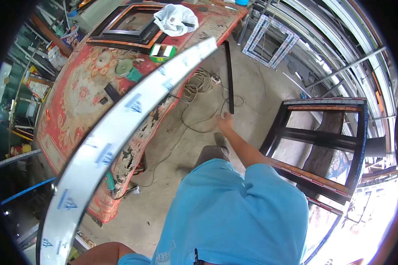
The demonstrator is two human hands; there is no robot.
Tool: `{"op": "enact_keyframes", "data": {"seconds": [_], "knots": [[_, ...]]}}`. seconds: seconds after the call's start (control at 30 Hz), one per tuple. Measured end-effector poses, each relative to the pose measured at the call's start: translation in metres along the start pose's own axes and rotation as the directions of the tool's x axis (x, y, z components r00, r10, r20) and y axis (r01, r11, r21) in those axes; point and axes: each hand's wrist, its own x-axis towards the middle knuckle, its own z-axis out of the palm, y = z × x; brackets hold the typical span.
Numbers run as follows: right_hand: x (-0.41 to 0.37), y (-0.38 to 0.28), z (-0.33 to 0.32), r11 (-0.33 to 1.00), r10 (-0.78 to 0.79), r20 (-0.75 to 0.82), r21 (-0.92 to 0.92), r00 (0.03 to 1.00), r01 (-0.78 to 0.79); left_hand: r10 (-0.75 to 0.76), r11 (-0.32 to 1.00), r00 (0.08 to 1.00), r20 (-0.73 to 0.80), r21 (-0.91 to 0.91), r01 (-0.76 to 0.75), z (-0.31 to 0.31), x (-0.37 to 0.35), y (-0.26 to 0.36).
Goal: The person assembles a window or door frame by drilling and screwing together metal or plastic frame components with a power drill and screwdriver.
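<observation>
My right hand (pixel 225 121) is stretched out over the floor, its fingers loosely apart with nothing visible in them. It is beside the lower end of a long black bar (pixel 229 79) and near a loop of cable (pixel 194 128). At the lower left only my left forearm shows; the hand is out of view. A long white profile with blue-printed film (pixel 115 128) sweeps from the bottom left to the top centre, across the view of the table. What supports its lower end is hidden.
The red patterned worktable (pixel 79 92) carries black frames (pixel 132 26), a white cloth (pixel 176 20), a green box (pixel 162 53) and a grinder (pixel 127 70). A large dark frame (pixel 323 141) stands at right. Metal profiles (pixel 358 39) fill the upper right, near a film-covered frame (pixel 269 42).
</observation>
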Motion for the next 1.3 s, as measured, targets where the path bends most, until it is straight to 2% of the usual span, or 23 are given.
{"op": "enact_keyframes", "data": {"seconds": [0.1, 0.17, 0.23, 0.27, 0.33, 0.37, 0.4, 0.43, 0.47, 0.57, 0.67, 0.7, 0.77, 0.87, 0.9, 0.97, 1.0, 1.03, 1.1, 1.17, 1.27, 1.3], "knots": [[0.035, 0.065, -0.037, 0.979, 0.196, -0.165, 0.086, 0.967, -0.183, -0.097, 0.978, 0.993, 0.064, -0.180, 0.107, 0.050, -0.001, -0.056], [0.063, 0.115, -0.059, 0.954, 0.294, -0.239, 0.129, 0.925, -0.270, -0.216, 0.915, 0.964, 0.155, -0.313, 0.255, 0.077, -0.014, -0.116], [0.089, 0.155, -0.085, 0.922, 0.386, -0.260, 0.146, 0.885, -0.359, -0.240, 0.967, 0.969, 0.064, 0.109, 0.232, 0.105, -0.051, -0.183], [0.102, 0.175, -0.097, 0.901, 0.432, -0.267, 0.151, 0.861, -0.406, -0.237, 0.921, 0.971, 0.022, 0.322, 0.217, 0.119, -0.074, -0.220], [0.132, 0.210, -0.117, 0.876, 0.482, -0.219, 0.136, 0.849, -0.462, -0.198, 0.698, 0.979, -0.040, 0.695, 0.169, 0.146, -0.129, -0.302], [0.141, 0.227, -0.123, 0.855, 0.519, -0.193, 0.132, 0.833, -0.502, -0.404, 0.765, 0.914, -0.036, 0.534, 0.359, 0.162, -0.167, -0.346], [0.149, 0.246, -0.127, 0.824, 0.565, -0.145, 0.139, 0.812, -0.549, -0.564, 0.766, 0.822, 0.082, 0.423, 0.483, 0.174, -0.203, -0.393], [0.163, 0.261, -0.129, 0.794, 0.605, -0.098, 0.148, 0.790, -0.589, -0.696, 0.709, 0.691, 0.196, 0.342, 0.617, 0.185, -0.240, -0.439], [0.178, 0.271, -0.126, 0.765, 0.638, -0.052, 0.158, 0.768, -0.624, -0.748, 0.659, 0.544, 0.380, 0.333, 0.674, 0.191, -0.268, -0.483], [0.216, 0.282, -0.122, 0.784, 0.620, -0.017, 0.032, 0.784, -0.619, -0.843, 0.539, 0.488, 0.228, 0.364, 0.760, 0.219, -0.361, -0.562], [0.267, 0.300, -0.096, 0.820, 0.572, 0.072, -0.028, 0.817, -0.571, -0.888, 0.459, 0.413, 0.201, 0.373, 0.806, 0.200, -0.414, -0.613], [0.279, 0.308, -0.078, 0.853, 0.521, 0.072, -0.065, 0.851, -0.517, -0.883, 0.468, 0.407, 0.232, 0.391, 0.793, 0.192, -0.425, -0.624], [0.316, 0.343, -0.036, 0.909, 0.407, 0.090, -0.142, 0.909, -0.393, -0.880, 0.472, 0.441, 0.176, 0.433, 0.768, 0.178, -0.450, -0.646], [0.370, 0.385, 0.030, 0.922, 0.380, 0.147, -0.141, 0.913, -0.361, -0.883, 0.448, 0.459, 0.098, 0.465, 0.764, 0.151, -0.474, -0.663], [0.386, 0.396, 0.052, 0.915, 0.389, 0.164, -0.183, 0.906, -0.360, -0.875, 0.466, 0.468, 0.119, 0.466, 0.752, 0.145, -0.483, -0.668], [0.415, 0.404, 0.082, 0.895, 0.410, 0.198, -0.272, 0.890, -0.352, -0.801, 0.456, 0.597, -0.041, 0.604, 0.654, 0.123, -0.483, -0.661], [0.427, 0.407, 0.094, 0.890, 0.421, 0.208, -0.284, 0.883, -0.357, -0.836, 0.521, 0.538, 0.103, 0.454, 0.723, 0.106, -0.476, -0.663], [0.438, 0.410, 0.106, 0.885, 0.429, 0.220, -0.296, 0.876, -0.360, -0.690, 0.447, 0.720, -0.075, 0.738, 0.506, 0.136, -0.492, -0.673], [0.454, 0.431, 0.137, 0.887, 0.412, 0.214, -0.318, 0.885, -0.336, -0.773, 0.561, 0.634, -0.006, 0.461, 0.688, 0.141, -0.496, -0.688], [0.469, 0.454, 0.163, 0.898, 0.354, 0.169, -0.338, 0.920, -0.283, -0.776, 0.556, 0.631, 0.009, 0.481, 0.678, 0.128, -0.503, -0.697], [0.492, 0.460, 0.183, 0.836, 0.459, 0.126, -0.396, 0.880, -0.379, -0.772, 0.533, 0.635, -0.004, 0.539, 0.652, 0.103, -0.510, -0.705], [0.498, 0.465, 0.188, 0.850, 0.430, 0.120, -0.388, 0.895, -0.357, -0.769, 0.530, 0.639, -0.008, 0.552, 0.644, 0.097, -0.512, -0.706]]}}
